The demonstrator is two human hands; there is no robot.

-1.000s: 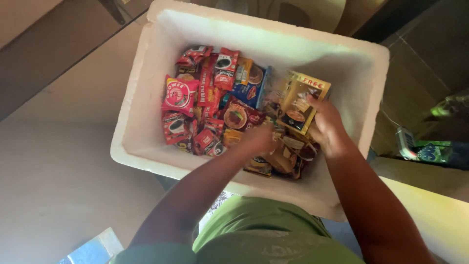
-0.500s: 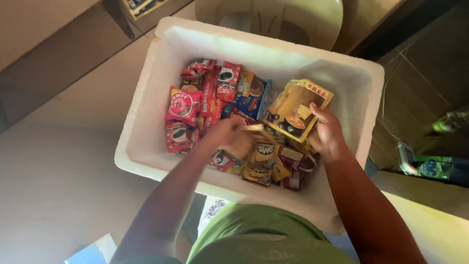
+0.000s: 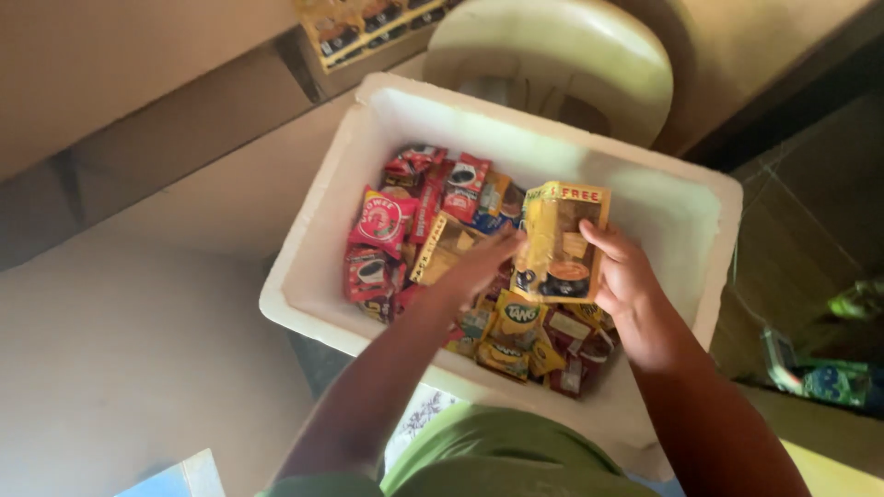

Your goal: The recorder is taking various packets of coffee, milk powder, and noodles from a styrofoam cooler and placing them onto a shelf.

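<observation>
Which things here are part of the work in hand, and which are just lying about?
In hand: yellow sachet strip, gripped by right hand and touched by left hand; white foam box; loose red and yellow sachets.
Lying about: pale plastic chair; blue-and-white paper; green object.

The left hand (image 3: 483, 262) now lifts off the sachets to touch the yellow packet (image 3: 562, 241). The right hand (image 3: 626, 281) holds that packet higher, more upright.
</observation>
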